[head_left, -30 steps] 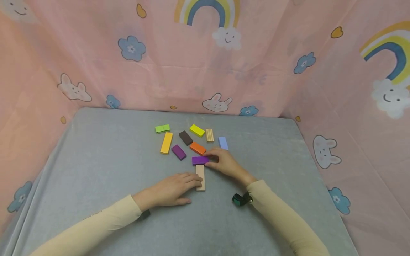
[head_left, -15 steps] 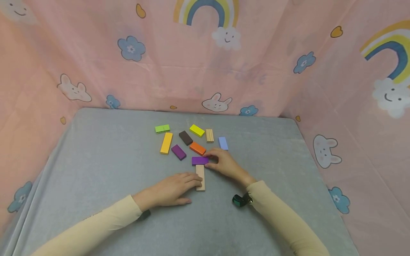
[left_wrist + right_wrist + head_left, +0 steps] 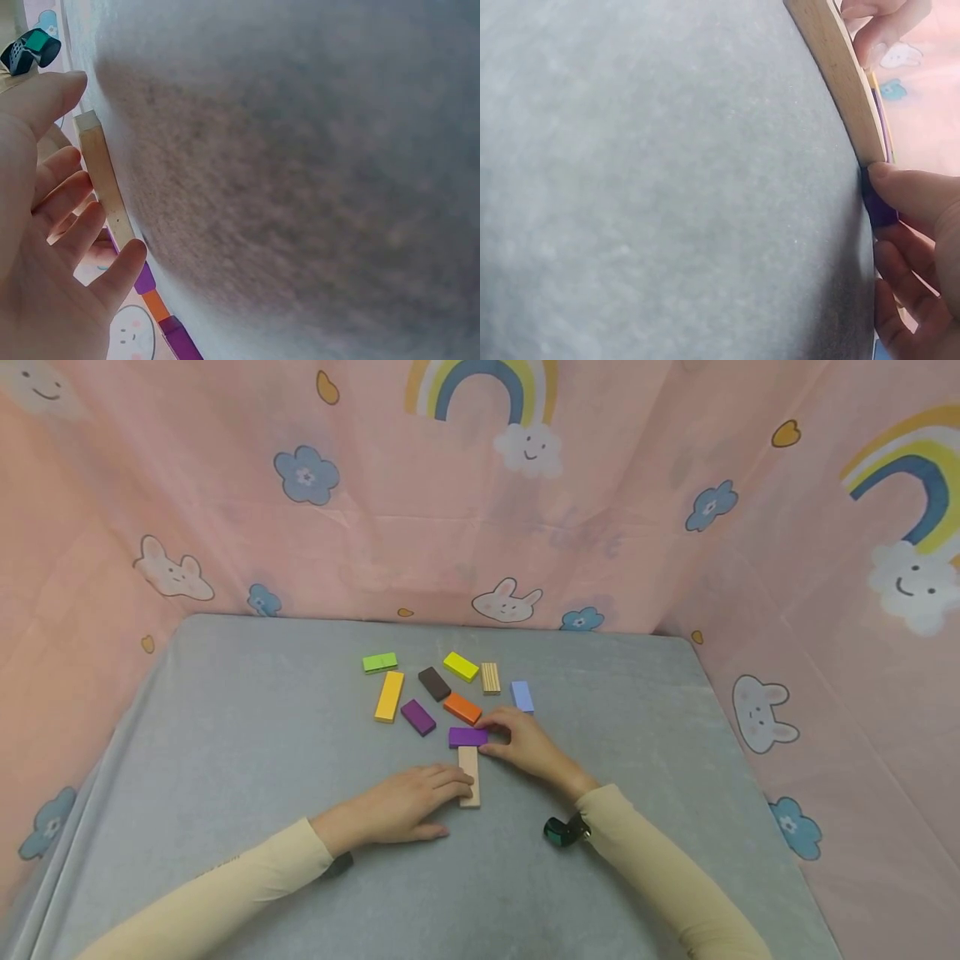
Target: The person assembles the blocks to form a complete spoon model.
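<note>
Lying flat on the grey cloth, a plain wooden block (image 3: 468, 758) points away from the person. Its far end meets the side of a violet block (image 3: 467, 737) set crosswise, forming a T. My right hand (image 3: 528, 745) pinches the right end of that violet block between thumb and fingers; in the right wrist view the thumb (image 3: 907, 191) is right where the two blocks meet. My left hand (image 3: 408, 802) lies with relaxed, spread fingers, the fingertips on the wooden block. The left wrist view shows those fingers (image 3: 86, 229) along the wooden block's side.
Beyond the T lie a dark purple block (image 3: 418, 717), an orange block (image 3: 462, 708), a dark brown block (image 3: 434, 684), an amber block (image 3: 389, 697), a green block (image 3: 380, 662), a yellow block (image 3: 461, 667), a striped block (image 3: 490, 678) and a light blue block (image 3: 522, 696). A pink curtain (image 3: 360, 552) hangs behind.
</note>
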The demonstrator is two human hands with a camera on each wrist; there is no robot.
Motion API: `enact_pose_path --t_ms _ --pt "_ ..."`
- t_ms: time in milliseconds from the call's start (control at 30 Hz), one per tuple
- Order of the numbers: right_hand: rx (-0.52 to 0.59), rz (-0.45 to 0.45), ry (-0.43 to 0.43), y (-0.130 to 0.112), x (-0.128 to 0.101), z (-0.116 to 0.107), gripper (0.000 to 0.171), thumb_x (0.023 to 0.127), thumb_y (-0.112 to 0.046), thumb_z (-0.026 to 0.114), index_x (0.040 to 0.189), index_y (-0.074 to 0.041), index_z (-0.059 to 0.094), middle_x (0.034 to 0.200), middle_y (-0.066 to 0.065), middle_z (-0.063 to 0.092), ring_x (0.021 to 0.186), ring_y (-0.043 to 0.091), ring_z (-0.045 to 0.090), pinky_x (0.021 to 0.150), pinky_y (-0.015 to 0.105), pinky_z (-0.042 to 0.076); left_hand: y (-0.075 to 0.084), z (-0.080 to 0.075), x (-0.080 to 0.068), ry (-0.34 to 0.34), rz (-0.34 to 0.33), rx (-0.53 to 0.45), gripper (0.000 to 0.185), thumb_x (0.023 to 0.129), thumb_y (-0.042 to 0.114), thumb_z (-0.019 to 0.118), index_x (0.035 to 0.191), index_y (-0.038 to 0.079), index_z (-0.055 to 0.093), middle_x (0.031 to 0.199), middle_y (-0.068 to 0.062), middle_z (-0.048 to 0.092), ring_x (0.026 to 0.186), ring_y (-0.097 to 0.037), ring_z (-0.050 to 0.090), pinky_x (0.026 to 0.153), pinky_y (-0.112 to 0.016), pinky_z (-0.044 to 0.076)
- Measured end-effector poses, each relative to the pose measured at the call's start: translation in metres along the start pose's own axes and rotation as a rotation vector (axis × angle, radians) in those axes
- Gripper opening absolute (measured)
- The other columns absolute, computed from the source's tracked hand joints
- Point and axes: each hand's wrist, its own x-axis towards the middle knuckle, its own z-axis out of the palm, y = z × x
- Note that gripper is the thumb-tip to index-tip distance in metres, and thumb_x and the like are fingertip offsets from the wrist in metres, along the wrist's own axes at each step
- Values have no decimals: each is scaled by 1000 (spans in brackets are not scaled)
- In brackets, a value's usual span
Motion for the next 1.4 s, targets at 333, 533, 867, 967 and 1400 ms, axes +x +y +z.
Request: enact_pose_path --t_ms 333,533,867,967,1400 --pt "-28 24 -5 -3 0 -1 33 80 -25 74 111 -17 65 111 -1 64 102 14 57 96 36 49 -1 0 0 -1 -3 -5 56 87 43 62 136 23 45 147 6 42 136 -12 40 112 -35 39" --pt "-33 38 -21 -3 0 -1 34 80 -27 74 112 -18 65 111 -1 64 103 14 57 97 36 49 -1 -1 0 3 5 3 55 87 43 63 135 23 45 146 6 43 135 -12 41 111 -35 39" --pt "-15 20 -30 0 1 -3 35 80 -27 75 113 -19 65 112 -2 63 104 13 58 98 35 49 -3 1 1 6 12 3 54 87 43 63 135 23 46 145 6 43 134 -12 41 111 -34 39" --pt "17 19 -38 -1 1 -5 36 80 -26 75 114 -18 64 113 -3 63 105 13 58 98 37 49 -4 1 1 4 12 -4 55 87 43 63 135 23 45 146 6 42 135 -12 41 112 -34 39" --pt "101 51 14 1 7 -12 34 81 -25 74 112 -16 65 109 0 66 97 15 61 89 34 52 -5 2 0 3 12 -18 55 87 42 63 136 24 44 146 6 42 136 -12 40 112 -35 38"
